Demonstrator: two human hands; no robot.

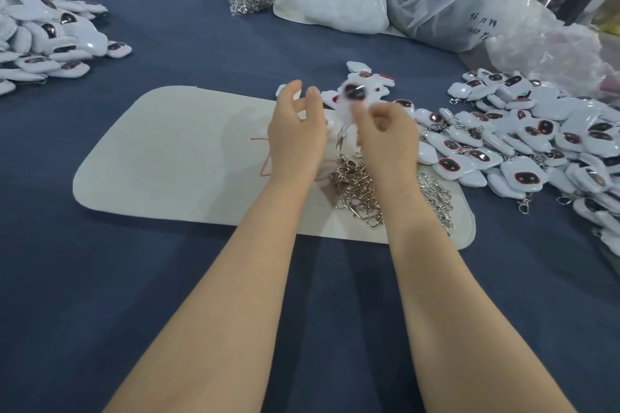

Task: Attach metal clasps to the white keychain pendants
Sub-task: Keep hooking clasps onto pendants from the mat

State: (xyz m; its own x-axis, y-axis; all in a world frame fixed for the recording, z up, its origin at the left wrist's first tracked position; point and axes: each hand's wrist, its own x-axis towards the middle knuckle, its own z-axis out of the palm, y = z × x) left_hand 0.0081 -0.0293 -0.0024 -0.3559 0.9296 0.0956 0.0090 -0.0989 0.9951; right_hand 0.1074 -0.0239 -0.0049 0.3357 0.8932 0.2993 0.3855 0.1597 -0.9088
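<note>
Left hand (297, 134) loose, empty; right hand (385, 136) pinches one blurred pendant (355, 91); one clasp (340, 140) dangles

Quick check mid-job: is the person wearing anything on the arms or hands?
Nothing visible. The left hand and right hand are ungloved with no rings, and no sleeve, watch or bracelet shows all the way down to the frame edge.

Glossy white plastic pendants (523, 141), shiny metal clasps (357, 188), matt blue cloth (188, 278)
</note>
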